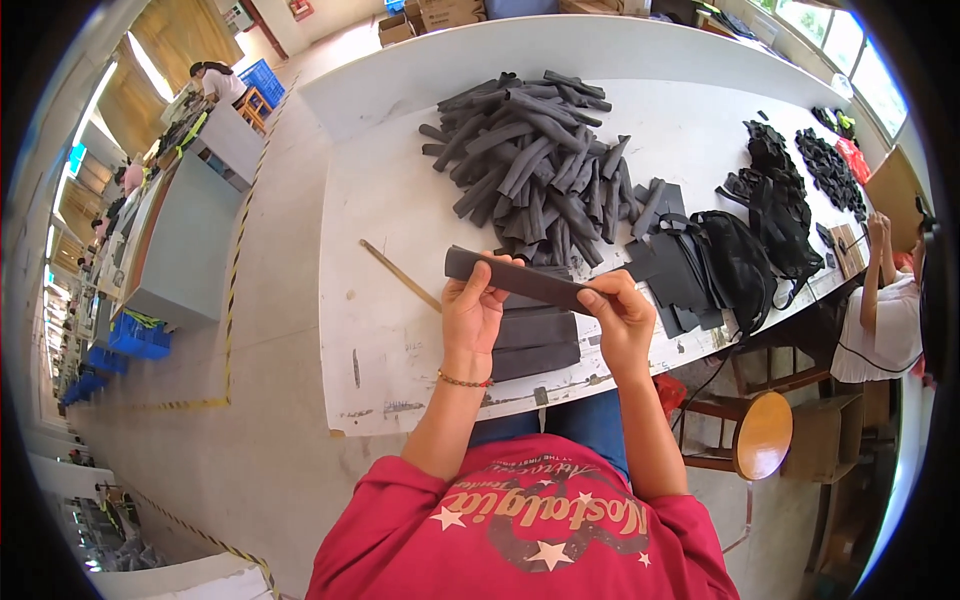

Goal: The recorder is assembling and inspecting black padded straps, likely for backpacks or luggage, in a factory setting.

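Observation:
A dark grey folded fabric strip (pixel 520 280) is stretched between my two hands above the table's front part. My left hand (pixel 474 310) grips it near its left end, thumb on top. At the right end, my right hand (pixel 621 318) pinches it between thumb and fingers. Beneath it lie several flat dark fabric pieces (pixel 537 342), partly hidden by my hands. Just beyond rises a big heap of rolled dark grey fabric pieces (pixel 545 150). A thin wooden ruler or stick (pixel 398 273) lies slanted to the left of my left hand.
On the white table (pixel 370 200), flat dark panels (pixel 672 275) and a black bag (pixel 735 262) lie right of the heap. Farther right are piles of black parts (pixel 830 172). A person (pixel 880 320) sits at the right; a wooden stool (pixel 763 435) stands near the front edge.

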Motion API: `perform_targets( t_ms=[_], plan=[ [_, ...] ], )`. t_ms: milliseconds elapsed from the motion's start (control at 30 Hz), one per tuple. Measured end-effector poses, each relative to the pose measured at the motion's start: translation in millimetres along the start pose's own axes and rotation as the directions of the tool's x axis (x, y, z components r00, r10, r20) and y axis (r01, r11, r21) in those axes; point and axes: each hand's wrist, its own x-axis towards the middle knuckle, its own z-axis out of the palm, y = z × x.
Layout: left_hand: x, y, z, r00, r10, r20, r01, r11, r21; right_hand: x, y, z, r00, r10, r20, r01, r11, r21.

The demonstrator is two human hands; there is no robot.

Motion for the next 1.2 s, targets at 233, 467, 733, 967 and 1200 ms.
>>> perform_targets(
  t_ms=[233,467,733,967,1200],
  plan=[
    [-11,25,-22,0.968,0.073,-0.242,0.010,0.945,0.326,10,18,-20,0.900,0.410,0.149,-0.420,0.906,0.043],
    [-60,15,-72,0.933,0.325,-0.152,-0.034,0.502,0.864,-20,62,-11,0.942,0.334,0.038,-0.300,0.885,-0.356],
    [-29,14,-70,0.879,0.476,0.023,-0.049,0.042,0.998,-18,84,-26,0.983,0.173,-0.057,-0.166,0.728,-0.666],
    [117,-31,-68,0.989,0.131,-0.064,0.015,0.347,0.938,44,128,-84,0.858,-0.189,0.478,0.504,0.121,-0.855],
    [202,-62,-21,0.797,0.509,0.326,-0.374,-0.008,0.927,32,148,-123,0.629,0.108,0.770,0.774,-0.173,-0.609]
  ],
)
